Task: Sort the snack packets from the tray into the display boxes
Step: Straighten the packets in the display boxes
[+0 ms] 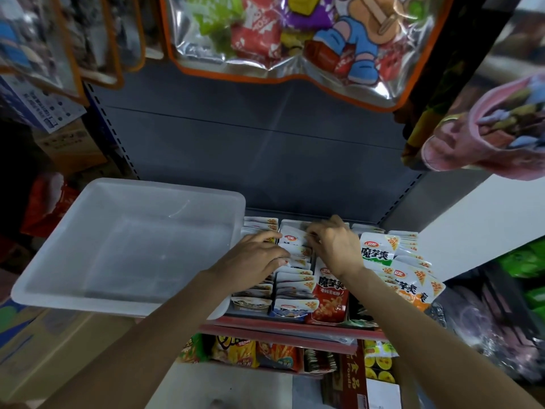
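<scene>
Nearest the camera, below both forearms, a lower shelf (pixel 265 354) carries upright yellow and orange snack bags. Above it, both hands work over the display boxes (pixel 295 315) on the grey shelf. The left hand (pixel 250 261) lies palm down with its fingers nearly straight and spread, the fingertips (pixel 277 236) resting on the top edges of white snack packets (pixel 295 278) filed upright in the middle row; nothing is curled into this hand. The right hand (pixel 336 246) sits just beside it to the right, fingers bent downward into the far end of the same row, the tips among the packet edges; whether it actually pinches a packet cannot be told, as the tips are blurred. Directly below the right wrist stands a red packet (pixel 330 293) at the front of its row. To the right of the right hand's fingers, green-and-white packets (pixel 379 249) and orange-and-white ones (pixel 413 286) lie fanned and overlapping. To the left of the left hand's fingers sits the translucent white tray (pixel 73 243), its near corner passing under the left forearm; no packets show inside it. Beyond the fingers rises the grey back panel (pixel 265 149), and above it hang clear bags of mixed sweets (pixel 280 39).
</scene>
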